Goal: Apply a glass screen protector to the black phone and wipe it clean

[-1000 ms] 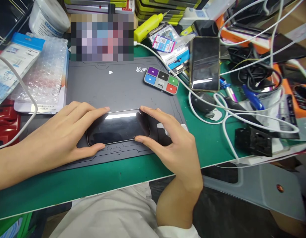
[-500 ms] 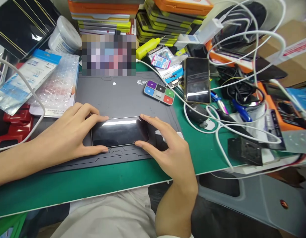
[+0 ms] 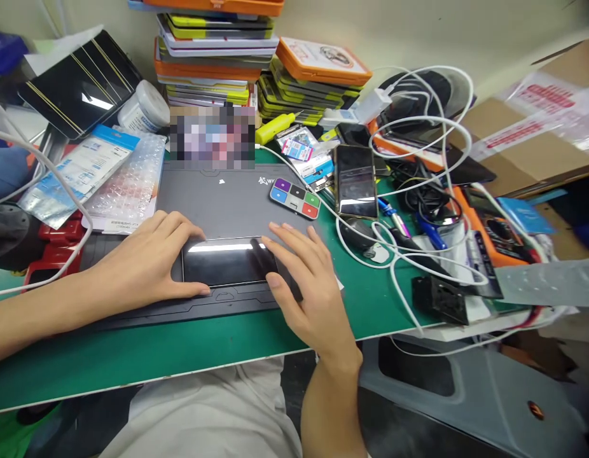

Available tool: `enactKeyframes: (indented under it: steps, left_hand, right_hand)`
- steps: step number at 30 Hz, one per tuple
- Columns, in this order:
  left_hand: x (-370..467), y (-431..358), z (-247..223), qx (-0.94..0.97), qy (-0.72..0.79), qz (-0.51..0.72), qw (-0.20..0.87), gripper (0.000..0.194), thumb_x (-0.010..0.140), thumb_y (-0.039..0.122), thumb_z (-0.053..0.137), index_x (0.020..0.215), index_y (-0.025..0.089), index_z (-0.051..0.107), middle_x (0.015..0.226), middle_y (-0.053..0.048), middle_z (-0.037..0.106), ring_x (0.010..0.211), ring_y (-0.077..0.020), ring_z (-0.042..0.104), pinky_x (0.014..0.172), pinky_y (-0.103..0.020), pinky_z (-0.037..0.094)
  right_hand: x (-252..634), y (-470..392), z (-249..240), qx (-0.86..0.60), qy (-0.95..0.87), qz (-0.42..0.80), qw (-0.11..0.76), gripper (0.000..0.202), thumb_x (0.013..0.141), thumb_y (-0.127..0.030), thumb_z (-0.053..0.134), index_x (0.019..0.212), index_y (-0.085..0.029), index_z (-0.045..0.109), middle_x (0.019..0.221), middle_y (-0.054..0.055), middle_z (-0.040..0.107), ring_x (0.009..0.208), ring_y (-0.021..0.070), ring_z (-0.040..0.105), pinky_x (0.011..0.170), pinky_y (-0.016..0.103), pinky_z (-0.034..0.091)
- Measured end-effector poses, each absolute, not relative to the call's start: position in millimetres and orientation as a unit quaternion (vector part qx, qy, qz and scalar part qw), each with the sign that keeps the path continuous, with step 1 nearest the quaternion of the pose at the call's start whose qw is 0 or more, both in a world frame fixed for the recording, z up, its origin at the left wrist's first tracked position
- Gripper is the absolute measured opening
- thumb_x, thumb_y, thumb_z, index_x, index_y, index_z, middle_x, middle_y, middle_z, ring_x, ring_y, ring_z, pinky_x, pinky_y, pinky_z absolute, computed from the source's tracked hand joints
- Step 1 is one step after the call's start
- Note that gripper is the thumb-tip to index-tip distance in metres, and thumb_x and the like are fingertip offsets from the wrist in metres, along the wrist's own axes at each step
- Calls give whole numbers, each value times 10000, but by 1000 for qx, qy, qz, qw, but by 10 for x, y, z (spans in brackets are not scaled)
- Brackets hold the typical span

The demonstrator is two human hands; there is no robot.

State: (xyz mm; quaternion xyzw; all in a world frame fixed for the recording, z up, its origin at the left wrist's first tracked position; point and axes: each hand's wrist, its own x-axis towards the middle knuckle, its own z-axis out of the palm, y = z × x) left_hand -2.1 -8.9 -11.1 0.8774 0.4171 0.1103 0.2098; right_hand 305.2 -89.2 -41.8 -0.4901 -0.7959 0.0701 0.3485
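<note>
A black phone (image 3: 225, 262) lies flat, screen up, on a dark grey work mat (image 3: 199, 197). My left hand (image 3: 149, 257) grips its left end, with the thumb at the near edge and the fingers at the far edge. At the right end is my right hand (image 3: 306, 280), its fingers apart and the fingertips over or beside the phone's corner; whether they touch it is unclear. Beyond the phone, a small pad with coloured buttons (image 3: 294, 198) rests across the mat's right edge.
Stacked orange and yellow cases (image 3: 218, 48) stand at the back. A second phone (image 3: 355, 181), white cables (image 3: 394, 254) and tools crowd the right. Bubble wrap (image 3: 127, 184), a white jar (image 3: 144, 108) and a red holder (image 3: 60, 245) are on the left.
The view has tilted up, showing more of the back wall. My right hand has loosened from the phone's right end and its fingers have spread. My left hand keeps its place on the phone.
</note>
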Motion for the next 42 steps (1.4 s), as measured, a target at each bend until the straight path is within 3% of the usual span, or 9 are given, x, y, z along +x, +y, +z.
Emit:
enactKeyframes:
  steps: [4, 8, 15, 19, 32, 36, 42]
  left_hand:
    - [-17, -105, -123, 883, 410, 123, 192, 697, 932, 733, 840, 1381, 218, 704, 1337, -142, 721, 1252, -386, 667, 1153, -590, 579]
    - [-13, -116, -117, 887, 400, 137, 183, 550, 966, 630, 754, 1314, 208, 694, 1284, -147, 715, 1190, -381, 664, 1083, -591, 607]
    - [-28, -105, -120, 897, 392, 129, 161, 364, 927, 439, 664, 1202, 201, 676, 1248, -160, 709, 1128, -375, 673, 978, -587, 621]
    - [-22, -98, -106, 897, 395, 126, 155, 393, 933, 497, 673, 1199, 208, 670, 1228, -159, 716, 1110, -374, 674, 970, -592, 628]
    - [-59, -76, -104, 886, 413, 110, 182, 787, 946, 874, 757, 1375, 216, 707, 1372, -162, 699, 1267, -405, 669, 1148, -627, 605]
    - [-60, -75, -93, 887, 412, 101, 180, 820, 968, 891, 727, 1417, 206, 687, 1390, -176, 690, 1310, -425, 666, 1213, -673, 580]
    - [-51, -61, -104, 886, 408, 114, 186, 777, 949, 926, 727, 1409, 300, 693, 1399, -148, 710, 1332, -439, 683, 1223, -696, 597]
  right_hand:
    - [2657, -956, -271, -451, -831, 61, 319, 477, 1154, -171, 506, 1573, -260, 714, 1694, 107, 725, 1652, 288, 635, 1471, 638, 431]
    - [2352, -939, -214, -435, -850, 57, 291, 457, 1127, -135, 513, 1503, -175, 771, 1698, 146, 715, 1691, 282, 589, 1501, 564, 388]
    - [2242, -900, -231, -430, -861, 64, 264, 499, 1099, -128, 551, 1538, -209, 774, 1850, 112, 566, 1783, 295, 456, 1534, 625, 284]
    - [2252, -906, -253, -448, -848, 79, 272, 507, 1101, -136, 554, 1537, -227, 794, 1814, 121, 609, 1771, 316, 476, 1530, 655, 272]
    - [2612, -991, -361, -523, -789, 88, 310, 504, 1069, -113, 558, 1402, -321, 874, 1802, 115, 615, 1781, 366, 455, 1475, 822, 251]
    - [2819, -1009, -418, -549, -767, 76, 325, 505, 1061, -99, 554, 1351, -347, 884, 1829, 58, 589, 1787, 374, 444, 1477, 851, 208]
    - [3055, -1030, -497, -578, -736, 71, 346, 537, 1049, -105, 550, 1349, -405, 880, 1843, -22, 575, 1791, 373, 439, 1462, 875, 227]
